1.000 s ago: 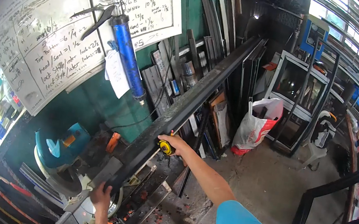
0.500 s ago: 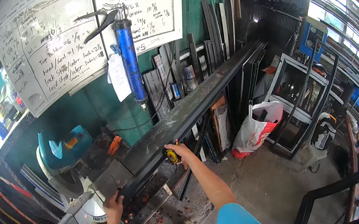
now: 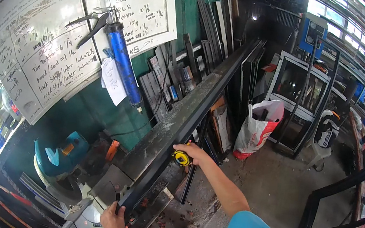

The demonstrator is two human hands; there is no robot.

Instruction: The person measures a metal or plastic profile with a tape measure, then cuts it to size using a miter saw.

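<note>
A long dark metal bar (image 3: 156, 165) runs along the front edge of the narrow bench (image 3: 157, 134). My right hand (image 3: 192, 152) is closed around a yellow and black tape measure (image 3: 182, 158) beside the bar's outer side. Down at the near end, by the saw, my left hand (image 3: 113, 219) has its fingers pressed on the bar's end. The teal-handled saw (image 3: 65, 155) stands just left of that end. Whether any tape blade is stretched out between my hands cannot be made out.
A whiteboard (image 3: 28, 39) and a blue caulking gun (image 3: 123, 65) hang on the green wall. Metal profiles (image 3: 209, 28) lean behind the bench. To the right are a white and red bag (image 3: 259, 130), window frames (image 3: 299, 91) and a black frame (image 3: 312, 211).
My right hand has slid slightly outward with the tape measure, whose yellow face now shows more. My left hand has shifted a little at the bar's end. The view has tilted slightly.
</note>
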